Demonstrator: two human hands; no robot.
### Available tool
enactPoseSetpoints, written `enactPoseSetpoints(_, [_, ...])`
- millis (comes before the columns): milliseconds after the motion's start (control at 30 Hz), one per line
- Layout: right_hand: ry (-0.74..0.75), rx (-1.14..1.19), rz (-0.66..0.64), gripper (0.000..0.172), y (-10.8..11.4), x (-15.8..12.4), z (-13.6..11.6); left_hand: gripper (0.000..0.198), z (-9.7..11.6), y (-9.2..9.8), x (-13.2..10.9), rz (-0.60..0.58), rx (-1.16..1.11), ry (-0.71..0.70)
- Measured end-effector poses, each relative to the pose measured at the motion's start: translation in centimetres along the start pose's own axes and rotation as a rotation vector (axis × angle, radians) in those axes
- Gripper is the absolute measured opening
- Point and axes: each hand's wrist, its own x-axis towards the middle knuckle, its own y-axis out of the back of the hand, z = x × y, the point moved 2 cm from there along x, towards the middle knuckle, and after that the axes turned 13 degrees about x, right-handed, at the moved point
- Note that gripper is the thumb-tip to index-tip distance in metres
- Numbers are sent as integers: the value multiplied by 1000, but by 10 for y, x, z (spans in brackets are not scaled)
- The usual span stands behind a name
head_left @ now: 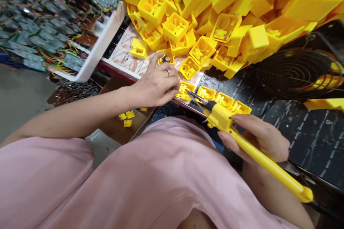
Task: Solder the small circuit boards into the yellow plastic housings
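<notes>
Left arm (94, 116) extended, left hand (157, 83) palm down, right hand (266, 137) curled

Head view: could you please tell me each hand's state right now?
Left hand: partly curled; hold cannot be told.
Right hand: closed, holding the yellow tool.

The soldering iron (258, 152) has a smooth, lightly glossy yellow plastic handle and a metal tip (194, 96); along the near edge of the counter (309, 143), the small cases (224, 101) are smooth plastic. The counter's black covering looks slick, the tray (96, 55) like matt white foam, the shirt (161, 171) soft, matt cloth, the box (114, 128) dull cardboard
</notes>
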Motion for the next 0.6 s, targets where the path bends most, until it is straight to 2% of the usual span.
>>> enactPoseSetpoints(100, [164, 27, -15, 25, -2, 21, -12, 20, 0, 0, 4, -17, -6, -9])
enactPoseSetpoints(200, [202, 15, -25, 27, -5, 30, -14, 20, 1, 2, 9, -31, 10, -29])
enactPoseSetpoints(467, [233, 10, -165, 27, -4, 36, -15, 19, 5, 4, 19, -126, 84, -83])
enactPoseSetpoints(533, [205, 18, -197, 22, 1, 37, -18, 18, 5, 4, 20, -105, 64, -85])
enactPoseSetpoints(600, [142, -6, -161, 12, 7, 36, -19, 18, 4, 4, 21, -81, 39, -79])
